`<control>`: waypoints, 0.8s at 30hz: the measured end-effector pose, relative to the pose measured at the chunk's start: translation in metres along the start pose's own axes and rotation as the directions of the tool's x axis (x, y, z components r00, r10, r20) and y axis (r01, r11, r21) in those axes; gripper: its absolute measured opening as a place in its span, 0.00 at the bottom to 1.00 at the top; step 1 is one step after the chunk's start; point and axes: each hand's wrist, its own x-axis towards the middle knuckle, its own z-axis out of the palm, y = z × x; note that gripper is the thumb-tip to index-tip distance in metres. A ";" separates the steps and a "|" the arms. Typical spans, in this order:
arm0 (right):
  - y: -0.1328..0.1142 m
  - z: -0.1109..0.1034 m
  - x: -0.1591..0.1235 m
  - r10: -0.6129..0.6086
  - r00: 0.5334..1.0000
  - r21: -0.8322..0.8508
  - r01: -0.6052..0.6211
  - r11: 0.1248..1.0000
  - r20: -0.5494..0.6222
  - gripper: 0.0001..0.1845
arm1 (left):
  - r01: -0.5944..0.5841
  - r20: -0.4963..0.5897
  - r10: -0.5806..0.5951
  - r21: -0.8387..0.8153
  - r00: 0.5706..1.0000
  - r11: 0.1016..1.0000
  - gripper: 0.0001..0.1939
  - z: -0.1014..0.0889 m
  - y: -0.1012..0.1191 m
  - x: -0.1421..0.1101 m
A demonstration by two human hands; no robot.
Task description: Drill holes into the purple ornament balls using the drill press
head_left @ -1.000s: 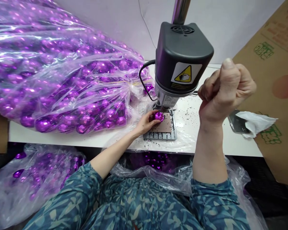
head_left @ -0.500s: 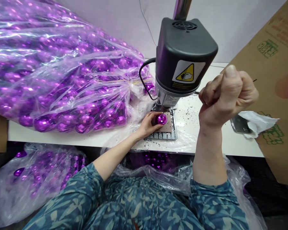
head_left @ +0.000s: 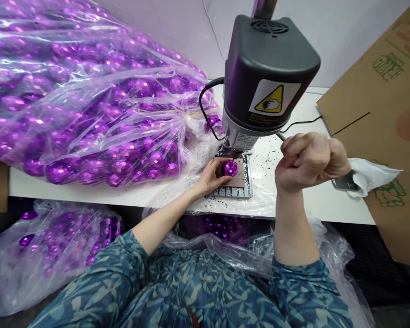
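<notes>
A shiny purple faceted ball (head_left: 231,168) sits on a brown pad over the slotted metal base (head_left: 248,182) of a small drill press (head_left: 271,73). My left hand (head_left: 212,176) is closed round the ball's left side, thumb in front and fingers behind, under the chuck. Whether the bit touches the ball is hard to tell. My right hand (head_left: 310,159) makes a fist to the right of the machine, wrapped round the drill press lever (head_left: 282,136). Only a short piece of that lever shows; the fist hides its end.
A large clear bag (head_left: 99,114) of purple balls fills the table's left side. Another bag of them (head_left: 61,241) hangs below the edge. Dark shavings dot the white table (head_left: 324,200). At right are a phone (head_left: 345,183), a white tissue (head_left: 374,175) and a cardboard box (head_left: 362,105).
My right fist has come down and slightly left on the lever. My left hand and the ball stay in place on the pad. The view has shifted slightly.
</notes>
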 end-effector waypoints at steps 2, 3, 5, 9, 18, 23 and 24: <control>0.004 -0.002 -0.003 -0.036 0.999 0.011 0.037 0.999 -0.012 0.34 | -0.007 -0.006 0.007 -0.002 1.000 1.000 0.28 0.000 0.000 0.000; 0.006 -0.003 -0.005 -0.058 0.998 0.017 0.059 0.998 -0.016 0.33 | -0.009 -0.008 0.009 -0.001 1.000 1.000 0.28 0.000 0.000 0.000; 0.011 -0.005 -0.009 -0.113 0.993 0.020 0.114 0.993 -0.022 0.32 | -0.005 -0.008 0.005 0.007 1.000 1.000 0.28 0.000 0.001 0.000; 0.018 -0.010 -0.016 -0.196 0.980 -0.036 0.196 0.980 -0.008 0.29 | 0.011 0.005 -0.011 0.021 1.000 1.000 0.29 -0.001 0.003 0.001; 0.020 -0.018 -0.021 -0.259 0.963 -0.007 0.260 0.966 0.077 0.28 | 0.011 -0.009 -0.011 0.007 1.000 1.000 0.29 0.002 -0.001 0.000; 0.011 -0.015 -0.020 -0.248 0.962 0.051 0.243 0.969 0.117 0.30 | 0.010 -0.022 -0.010 0.010 1.000 1.000 0.29 0.004 -0.002 0.000; 0.008 -0.012 -0.016 -0.218 0.970 0.052 0.213 0.976 0.111 0.30 | 0.015 -0.026 -0.015 0.020 1.000 1.000 0.30 0.004 -0.002 0.000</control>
